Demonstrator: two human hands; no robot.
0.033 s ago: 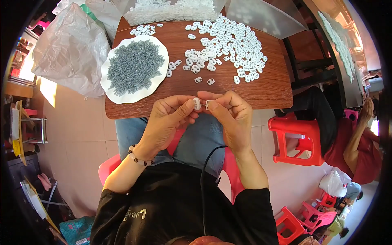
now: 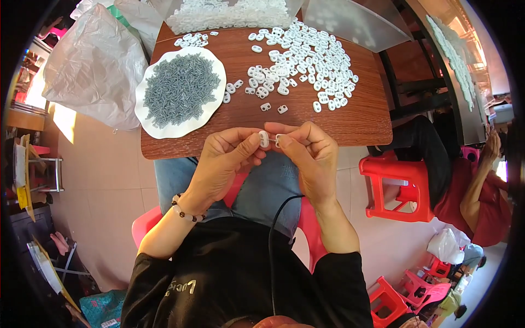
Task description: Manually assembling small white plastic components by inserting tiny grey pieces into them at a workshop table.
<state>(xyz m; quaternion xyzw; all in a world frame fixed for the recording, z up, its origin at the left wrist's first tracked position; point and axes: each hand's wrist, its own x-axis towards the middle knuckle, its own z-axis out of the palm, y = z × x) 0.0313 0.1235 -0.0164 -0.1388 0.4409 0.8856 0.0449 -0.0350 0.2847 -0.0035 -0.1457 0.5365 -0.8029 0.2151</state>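
Note:
Just past the table's near edge, over my lap, both hands meet. My left hand [image 2: 234, 156] pinches a white oval plastic piece [image 2: 264, 139] between thumb and fingers. Opposite it, my right hand [image 2: 310, 153] grips a smaller white two-holed plastic piece [image 2: 278, 140]. A thin metal spring [image 2: 272, 140] bridges the gap between the two pieces. Part of each piece is covered by the fingertips. Ahead and to the left is a scalloped white plate [image 2: 164, 132] heaped with small grey springs [image 2: 180, 87]. Loose white two-holed pieces [image 2: 322, 60] are spread over the brown table [image 2: 246, 117].
At the table's far edge stands a clear bin of white pieces [image 2: 229, 15], beside a translucent panel [image 2: 355, 22]. A large whitish sack [image 2: 95, 71] is left of the table. Red stools [image 2: 396, 186] and a seated person in dark red [image 2: 476, 213] are to the right.

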